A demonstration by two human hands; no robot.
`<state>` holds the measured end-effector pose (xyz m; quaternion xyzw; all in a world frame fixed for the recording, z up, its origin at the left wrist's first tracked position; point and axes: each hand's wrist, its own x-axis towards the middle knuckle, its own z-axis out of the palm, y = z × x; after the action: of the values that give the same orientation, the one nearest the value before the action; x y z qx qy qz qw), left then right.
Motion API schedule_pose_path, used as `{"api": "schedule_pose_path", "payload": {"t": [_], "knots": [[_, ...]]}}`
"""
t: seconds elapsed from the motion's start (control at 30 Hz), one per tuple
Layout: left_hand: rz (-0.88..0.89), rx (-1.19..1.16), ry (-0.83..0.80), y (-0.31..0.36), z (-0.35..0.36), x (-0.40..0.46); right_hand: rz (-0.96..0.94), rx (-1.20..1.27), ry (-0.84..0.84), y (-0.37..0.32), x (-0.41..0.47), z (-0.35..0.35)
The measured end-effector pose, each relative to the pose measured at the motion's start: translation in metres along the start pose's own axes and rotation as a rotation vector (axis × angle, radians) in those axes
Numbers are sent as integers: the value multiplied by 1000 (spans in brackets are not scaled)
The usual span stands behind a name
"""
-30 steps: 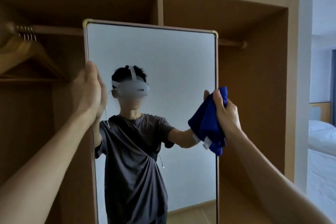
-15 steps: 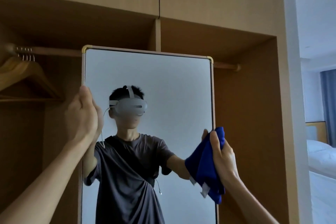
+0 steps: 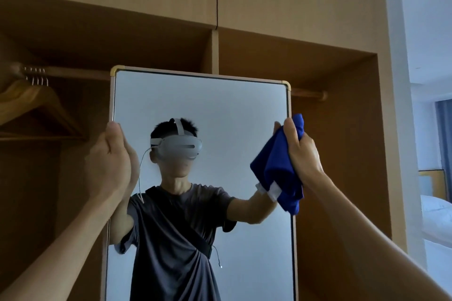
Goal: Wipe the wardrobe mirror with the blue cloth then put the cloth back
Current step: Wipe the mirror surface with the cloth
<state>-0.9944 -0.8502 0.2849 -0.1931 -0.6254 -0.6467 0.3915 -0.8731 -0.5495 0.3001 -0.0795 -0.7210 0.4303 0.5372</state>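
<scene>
The mirror (image 3: 208,110) stands upright in the middle of the frame, inside the open wooden wardrobe (image 3: 337,129), its thin pale frame capped with brass-coloured corners at the top. The left hand (image 3: 110,161) grips the mirror's left edge about a third of the way down from its top, thumb on the near side and fingers (image 3: 130,156) wrapped round onto the glass, closed on the frame. At the mirror's right edge the right hand (image 3: 302,151) holds the blue cloth (image 3: 278,168), fingers clamped on a bunched handful of it. The cloth hangs in loose folds below the fist, a white label showing near its lower part, and it lies against or just in front of the glass right at the edge; I cannot tell whether it actually touches. The glass reflects the person in a grey T-shirt, wearing a white headset. In the upper left of the frame wooden hangers (image 3: 36,102) hang on a rail (image 3: 73,72). At the far right edge a bed (image 3: 436,210) with white bedding shows in the next room.
</scene>
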Motion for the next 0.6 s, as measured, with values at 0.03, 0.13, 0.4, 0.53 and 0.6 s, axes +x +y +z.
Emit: {"api": "schedule_pose_path", "payload": {"t": [0.03,0.13,0.4,0.53,0.6], "knots": [[5,5,2,0,0,0,12,1,4,10,-10,0],[-2,19,8,1,0,-1,47,20,11,29,-35,1],[19,23,14,2,1,0,1,-28,58,-22,24,0],[19,20,12,-1,1,2,-52,-48,226,-64,58,3],[16,5,17,-4,1,4,-199,-189,339,-82,68,5]]}}
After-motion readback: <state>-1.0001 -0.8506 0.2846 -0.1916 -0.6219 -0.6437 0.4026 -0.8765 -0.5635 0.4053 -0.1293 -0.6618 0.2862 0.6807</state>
